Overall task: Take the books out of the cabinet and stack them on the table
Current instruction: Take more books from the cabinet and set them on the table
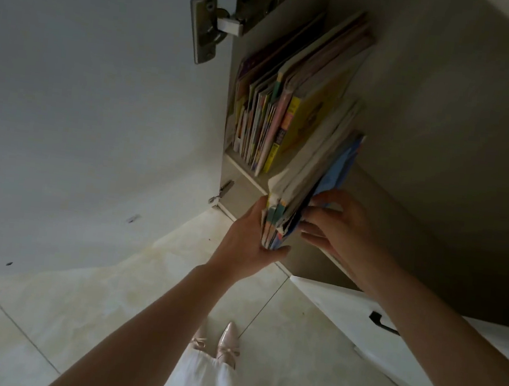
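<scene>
Fingers of both hands clamp a bundle of books at the cabinet mouth.

Left hand (pixel 251 239) grips the bundle (pixel 308 179) at its near spine end, thumb curled under it; right hand (pixel 334 229) presses curled fingers against the blue cover on the opposite side. The bundle's long axis runs from the hands toward 1 o'clock, its far end on the shelf (pixel 246 173). More books (pixel 274 116) stand upright in the cabinet (pixel 443 118) at 11 o'clock. No tabletop is in view; my guess is the pull comes back toward 6 o'clock.
</scene>
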Motion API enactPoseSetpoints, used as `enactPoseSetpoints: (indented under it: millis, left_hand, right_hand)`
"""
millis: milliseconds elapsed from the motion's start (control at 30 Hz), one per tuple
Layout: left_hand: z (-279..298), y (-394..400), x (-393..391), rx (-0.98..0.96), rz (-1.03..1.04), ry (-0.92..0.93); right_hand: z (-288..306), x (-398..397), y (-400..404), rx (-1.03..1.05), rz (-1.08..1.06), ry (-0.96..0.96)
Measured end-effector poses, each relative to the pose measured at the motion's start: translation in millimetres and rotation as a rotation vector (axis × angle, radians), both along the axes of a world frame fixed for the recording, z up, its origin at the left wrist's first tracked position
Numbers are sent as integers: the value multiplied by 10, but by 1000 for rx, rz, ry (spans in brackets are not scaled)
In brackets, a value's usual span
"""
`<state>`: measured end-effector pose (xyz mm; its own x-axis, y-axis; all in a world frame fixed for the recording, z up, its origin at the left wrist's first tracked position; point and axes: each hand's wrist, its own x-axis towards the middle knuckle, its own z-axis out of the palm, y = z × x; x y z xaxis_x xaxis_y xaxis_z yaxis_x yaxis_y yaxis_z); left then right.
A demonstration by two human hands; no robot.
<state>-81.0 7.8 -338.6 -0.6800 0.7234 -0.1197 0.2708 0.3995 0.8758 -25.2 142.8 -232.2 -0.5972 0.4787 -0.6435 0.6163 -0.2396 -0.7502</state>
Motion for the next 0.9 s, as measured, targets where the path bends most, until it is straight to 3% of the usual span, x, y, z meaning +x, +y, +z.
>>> enactPoseSetpoints:
  millis: [100, 200, 267, 433, 800, 900]
  left_hand:
    - [-53, 64, 9, 37, 143, 11]
    - [-124, 61, -14, 86, 152, 2]
    - [-179, 33, -15, 88, 156, 18]
    - [-349, -107, 8, 38, 167, -43]
    - [-96, -376, 178, -46, 127, -139]
    - [160, -645, 307, -60, 111, -266]
  right_hand:
    - [-1, -16, 207, 144, 145, -11]
    - [-147, -99, 573, 509, 216, -45]
    - [-310, -234, 773, 619, 310, -114]
    - [-375, -350, 980, 365, 466, -206]
    - [-347, 82, 743, 303, 469, -84]
    - [-271, 332, 543, 182, 462, -39]
